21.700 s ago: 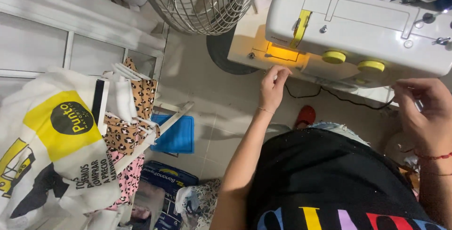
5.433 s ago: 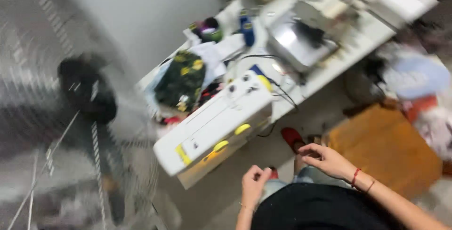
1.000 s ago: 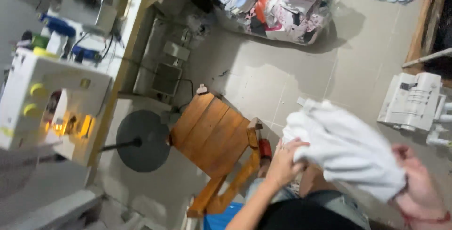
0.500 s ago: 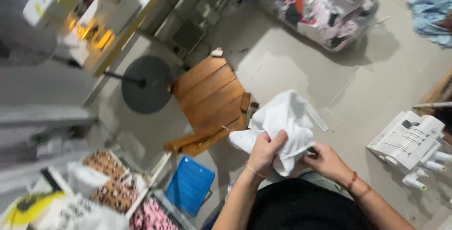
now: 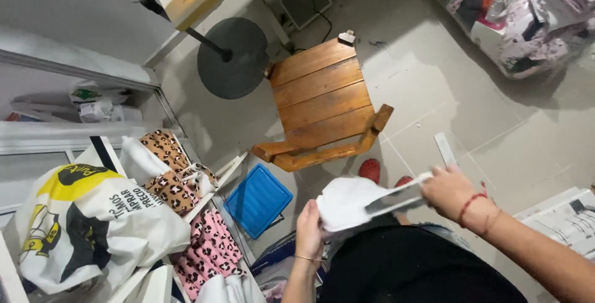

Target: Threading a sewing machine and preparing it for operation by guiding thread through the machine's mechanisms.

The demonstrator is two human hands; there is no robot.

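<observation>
head view, looking straight down past my own lap: i have the white cloth [image 5: 347, 201] pulled out between both hands, just above my knees. my left hand [image 5: 310, 228] is closed on the bunched end, fingers curled round the fabric from below, so the bulk sits gathered there. my right hand [image 5: 447, 190] pinches the other end between thumb and fingers, and the strip between them runs taut and nearly level. i judge the two grips are set apart like this to keep the piece stretched flat rather than drooping. a red thread bracelet sits on the right wrist.

below the cloth the floor is pale tile. a wooden chair [image 5: 322, 101] stands just ahead of my red shoes [image 5: 370, 170], its seat slats bare. beyond it is the round dark base of a fan stand [image 5: 232, 57], with a table edge and a lit yellow patch at the top. left of me a white rack holds leopard-print fabric [image 5: 167, 179], pink spotted fabric [image 5: 207, 247] and a white and yellow bag [image 5: 87, 222]; a blue lid [image 5: 258, 199] lies near its foot. a clear sack of scraps [image 5: 527, 12] sits top right, and a white machine [image 5: 567, 219] at the right edge.
</observation>
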